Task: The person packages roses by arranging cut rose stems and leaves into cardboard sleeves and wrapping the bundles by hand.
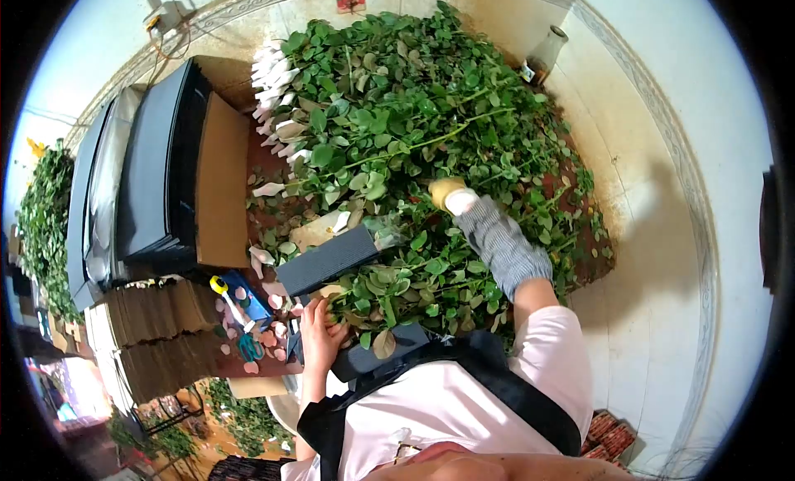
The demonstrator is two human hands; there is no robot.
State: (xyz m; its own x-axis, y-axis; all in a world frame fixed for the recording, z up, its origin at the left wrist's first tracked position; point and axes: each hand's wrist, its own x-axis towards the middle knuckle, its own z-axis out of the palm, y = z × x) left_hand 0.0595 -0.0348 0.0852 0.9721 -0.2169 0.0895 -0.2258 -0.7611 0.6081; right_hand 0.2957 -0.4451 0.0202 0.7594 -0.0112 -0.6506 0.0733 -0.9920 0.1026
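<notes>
Loads of leafy stems (364,108) heaped in front of us
Our left hand (321,336) is at the edge of the near bunch (436,267), just beside a dark grey box (327,261), fingers partly curled; can't tell if they're gripping. Our gloved right hand (451,196) is in among the leaves, fingers mostly hidden, so we can't tell how open they are or what they've got.
</notes>
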